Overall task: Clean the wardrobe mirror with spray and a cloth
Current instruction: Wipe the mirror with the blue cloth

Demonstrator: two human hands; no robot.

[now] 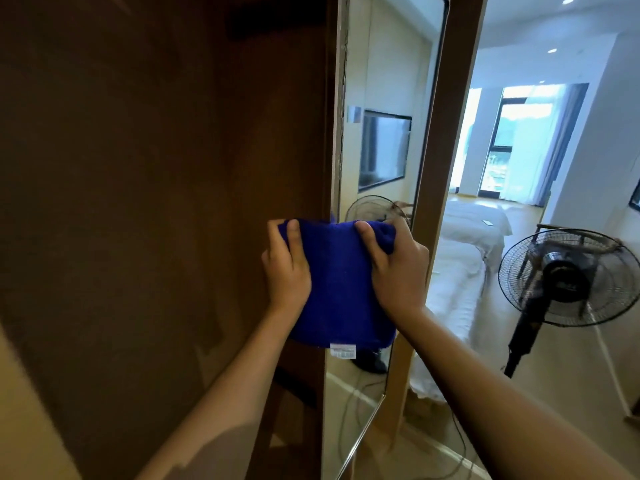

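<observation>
Your left hand (pixel 286 261) and right hand (pixel 394 268) are raised side by side, each pinching a top corner of the blue cloth (pixel 341 282), thumbs on the near face. The cloth hangs flat, long side running down, its white label (pixel 343 351) at the bottom edge. It sits before the narrow mirror (pixel 381 116), overlapping the brown wardrobe (pixel 156 202) edge. The fan (pixel 568 277) stands well apart to the right.
</observation>
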